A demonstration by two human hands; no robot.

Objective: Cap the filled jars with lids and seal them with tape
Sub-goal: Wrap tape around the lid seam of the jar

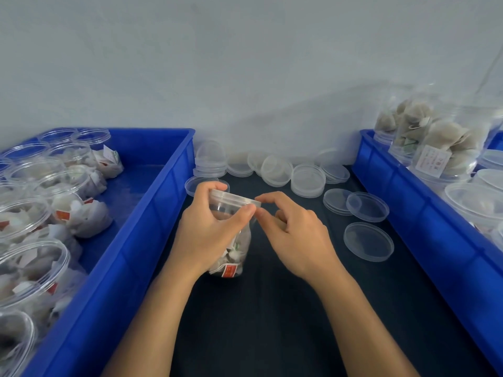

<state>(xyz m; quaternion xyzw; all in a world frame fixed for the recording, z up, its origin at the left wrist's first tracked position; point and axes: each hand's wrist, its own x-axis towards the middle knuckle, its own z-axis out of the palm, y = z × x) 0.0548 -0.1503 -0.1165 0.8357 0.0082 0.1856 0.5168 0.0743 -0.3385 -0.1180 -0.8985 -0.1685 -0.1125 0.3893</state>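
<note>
At frame centre we hold a jar (231,248) on the tabletop (272,322), lid (234,198) on. It looks light, thin-walled and slippery, best taken by the body. Our left hand (209,229) wraps it; our right hand (296,235) pinches at the lid's rim, fingers curled.

The single head view looks forward and steeply down from above the person's own forearms, close enough that the left hand (209,229) and right hand (296,235) fill the middle of the frame, their fingers meeting at the lid (234,198) of a clear jar (232,257). Its wide lens bends the left blue crate (152,213) and right blue crate (408,213) outward to either side of the fingers. Beyond the fingertips it takes in loose lids (307,178) on the dark table (272,322) and the pale wall (245,63).
</note>
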